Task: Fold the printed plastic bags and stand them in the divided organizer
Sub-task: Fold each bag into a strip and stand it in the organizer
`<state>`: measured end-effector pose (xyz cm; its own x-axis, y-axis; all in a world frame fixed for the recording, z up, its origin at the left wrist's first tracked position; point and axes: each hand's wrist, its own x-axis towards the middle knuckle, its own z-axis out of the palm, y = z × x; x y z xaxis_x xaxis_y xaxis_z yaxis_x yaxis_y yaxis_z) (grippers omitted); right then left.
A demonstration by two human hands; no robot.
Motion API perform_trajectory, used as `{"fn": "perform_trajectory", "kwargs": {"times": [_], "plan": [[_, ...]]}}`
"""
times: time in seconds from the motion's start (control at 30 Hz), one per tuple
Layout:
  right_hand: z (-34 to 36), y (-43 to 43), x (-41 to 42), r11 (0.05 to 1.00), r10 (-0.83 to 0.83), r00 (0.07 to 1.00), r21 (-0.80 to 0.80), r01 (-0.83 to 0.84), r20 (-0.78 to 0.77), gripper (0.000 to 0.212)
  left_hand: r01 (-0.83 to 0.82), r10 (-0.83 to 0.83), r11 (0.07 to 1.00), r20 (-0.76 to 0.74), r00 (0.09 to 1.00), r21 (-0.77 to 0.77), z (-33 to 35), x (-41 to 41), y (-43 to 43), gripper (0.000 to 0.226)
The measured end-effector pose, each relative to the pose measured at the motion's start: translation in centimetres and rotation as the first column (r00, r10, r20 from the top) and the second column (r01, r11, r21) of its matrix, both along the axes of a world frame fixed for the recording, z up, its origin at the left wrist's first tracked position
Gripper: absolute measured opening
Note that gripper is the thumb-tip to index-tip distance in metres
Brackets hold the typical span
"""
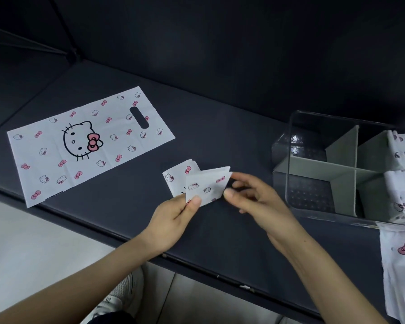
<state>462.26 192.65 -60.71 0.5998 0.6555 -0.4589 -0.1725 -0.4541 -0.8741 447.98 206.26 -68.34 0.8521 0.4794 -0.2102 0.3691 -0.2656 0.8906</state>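
Left hand (pixel 173 213): I see it pinching the folded bag (pixel 204 185) at its near corner, thumb on top.
Right hand (pixel 250 197): pinches that bag's right edge.
Folded bag: between the flat bag (pixel 87 146) and the organizer (pixel 337 169).
Organizer: stored bags (pixel 402 150) stand in its right compartments.

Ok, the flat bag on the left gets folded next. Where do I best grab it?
Take the flat bag by its near left corner, coming from the near side. That corner seems to jut past the front edge of the dark surface, so thumb and finger could likely pinch it above and below; the rest lies flat.
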Motion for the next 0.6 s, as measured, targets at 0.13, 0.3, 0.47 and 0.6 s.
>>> {"fn": "perform_trajectory", "kwargs": {"times": [0.13,0.3,0.47,0.6], "plan": [[-2.4,0.6,-0.5,0.988,0.154,0.964,-0.017,-0.153,0.218,0.024,-0.03,0.031,0.97,0.0,1.0,-0.243,1.4,0.0,0.3,0.062],[-3.6,1.7,-0.9,0.999,0.025,0.976,0.036,-0.033,0.216,0.01,-0.04,0.044,0.956,0.008,0.999,-0.291,2.5,0.0,0.5,0.045],[-4.5,2.1,-1.4,0.989,0.124,0.913,-0.123,-0.082,0.39,0.014,-0.073,0.09,0.972,0.068,0.994,-0.224,2.1,-0.3,0.3,0.056],[-4.2,2.4,-1.6,0.962,0.231,0.84,-0.243,-0.123,0.49,0.016,-0.217,0.215,0.976,0.148,0.965,-0.004,1.8,-0.9,0.1,0.019]]}}
